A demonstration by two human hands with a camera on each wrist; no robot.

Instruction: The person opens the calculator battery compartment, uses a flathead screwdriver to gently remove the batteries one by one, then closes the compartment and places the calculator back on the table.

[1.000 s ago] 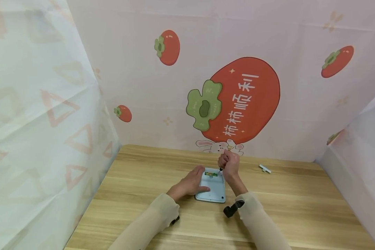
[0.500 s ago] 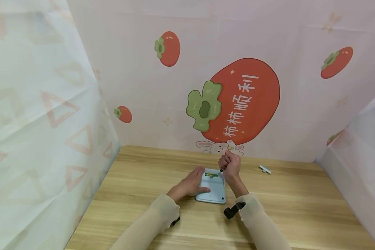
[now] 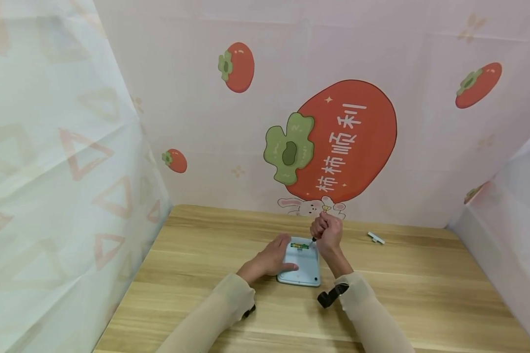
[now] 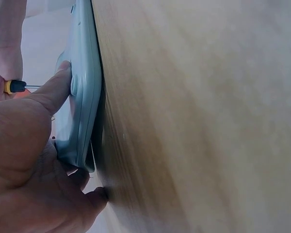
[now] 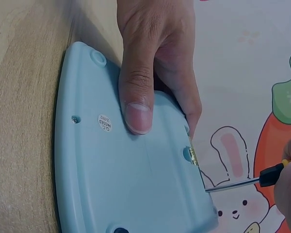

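Note:
A light blue calculator (image 3: 304, 272) lies back side up on the table, its battery bay uncovered and a green battery (image 3: 299, 246) showing inside. My left hand (image 3: 274, 256) grips its left side, the thumb (image 5: 137, 116) across the back and the fingers around the edge. In my right hand (image 3: 328, 234) is a screwdriver with a yellow and black handle (image 5: 271, 175), held in a closed fist. Its metal shaft (image 5: 233, 184) slants down to the calculator near the right end of the battery bay. In the right wrist view the tip is hidden behind the casing.
A small light blue battery cover (image 3: 376, 238) lies on the wooden table (image 3: 402, 289), to the right of my right hand. Behind the table stands a pale wall sheet (image 3: 203, 108) printed with persimmons, and another sheet (image 3: 70, 211) hangs at the left.
My right fist has shifted very slightly to the right with the screwdriver, whose shaft stays at the battery bay. The left hand and the calculator hold their place.

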